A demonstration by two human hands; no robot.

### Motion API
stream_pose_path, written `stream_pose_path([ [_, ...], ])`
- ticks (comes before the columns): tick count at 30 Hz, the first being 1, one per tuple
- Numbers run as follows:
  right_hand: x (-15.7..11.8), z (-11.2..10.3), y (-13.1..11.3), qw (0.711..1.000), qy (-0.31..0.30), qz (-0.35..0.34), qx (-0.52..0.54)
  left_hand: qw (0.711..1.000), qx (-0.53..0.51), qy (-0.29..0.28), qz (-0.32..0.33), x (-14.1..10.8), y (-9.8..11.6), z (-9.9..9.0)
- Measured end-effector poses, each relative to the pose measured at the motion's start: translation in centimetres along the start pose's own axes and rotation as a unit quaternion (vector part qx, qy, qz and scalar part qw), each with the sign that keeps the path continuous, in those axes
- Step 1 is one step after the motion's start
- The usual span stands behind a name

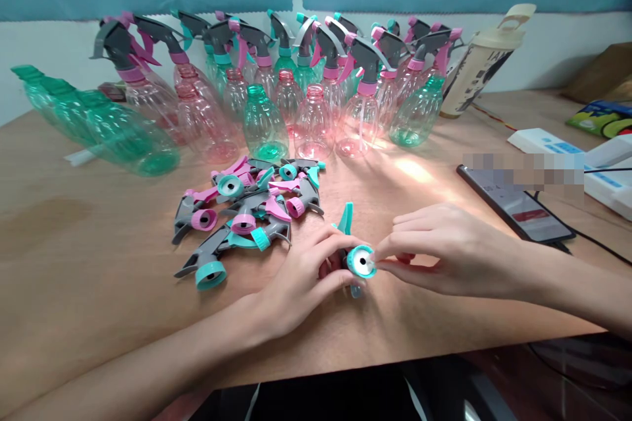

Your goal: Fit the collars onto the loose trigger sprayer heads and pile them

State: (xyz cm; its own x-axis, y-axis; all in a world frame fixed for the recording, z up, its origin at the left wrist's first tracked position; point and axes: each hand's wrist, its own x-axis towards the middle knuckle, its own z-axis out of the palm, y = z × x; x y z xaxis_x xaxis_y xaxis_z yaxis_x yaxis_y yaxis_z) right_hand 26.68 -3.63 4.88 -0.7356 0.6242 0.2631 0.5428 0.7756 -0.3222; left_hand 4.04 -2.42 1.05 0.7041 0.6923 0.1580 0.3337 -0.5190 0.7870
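Note:
My left hand [316, 263] is closed around a spray trigger head [347, 218] with a turquoise trigger, its collar facing up toward me. Inside the turquoise collar [351, 263] lies a white gasket [363, 261] with a dark hole in the middle. My right hand [444, 250] pinches at the gasket's right edge with thumb and forefinger; its other fingers are curled. Left of my hands lies a pile of loose spray trigger heads [243, 223], grey with pink or turquoise collars. These collars show no white disc where their insides are visible.
Pink and green bottles stand at the back, several with spray heads, others with bare necks like the green bottle [265, 124]. Green bottles [133, 134] lean at the left. A phone [516, 203], a white power strip [612, 177], cables and a cream tumbler [481, 68] are at the right.

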Motion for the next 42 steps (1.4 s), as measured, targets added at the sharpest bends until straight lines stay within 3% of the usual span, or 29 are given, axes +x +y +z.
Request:
stream_pose_path([
  [10, 1.2, -1.1, -0.4, 0.993, -0.094, 0.040, -0.059, 1.000, -0.013, -0.010, -0.006, -0.1, -0.5, 0.2],
  [18, 1.6, -1.0, -0.5, 0.991, -0.087, 0.020, -0.104, 1.000, -0.027, 0.002, -0.003, -0.1, -0.4, 0.4],
  [27, 2.0, -0.2, -1.1, 0.996, -0.024, -0.011, -0.085, 1.000, -0.028, 0.004, 0.013, -0.2, -0.7, 0.4],
  [36, 1.8, -1.4, -0.8, 0.986, -0.124, 0.044, -0.106, 0.999, -0.040, -0.009, 0.012, -0.1, -0.6, 0.4],
  [42, 2.1, -1.0, -1.1, 0.982, -0.110, 0.018, -0.154, 0.999, -0.037, 0.004, 0.002, -0.1, -0.6, 0.3],
])
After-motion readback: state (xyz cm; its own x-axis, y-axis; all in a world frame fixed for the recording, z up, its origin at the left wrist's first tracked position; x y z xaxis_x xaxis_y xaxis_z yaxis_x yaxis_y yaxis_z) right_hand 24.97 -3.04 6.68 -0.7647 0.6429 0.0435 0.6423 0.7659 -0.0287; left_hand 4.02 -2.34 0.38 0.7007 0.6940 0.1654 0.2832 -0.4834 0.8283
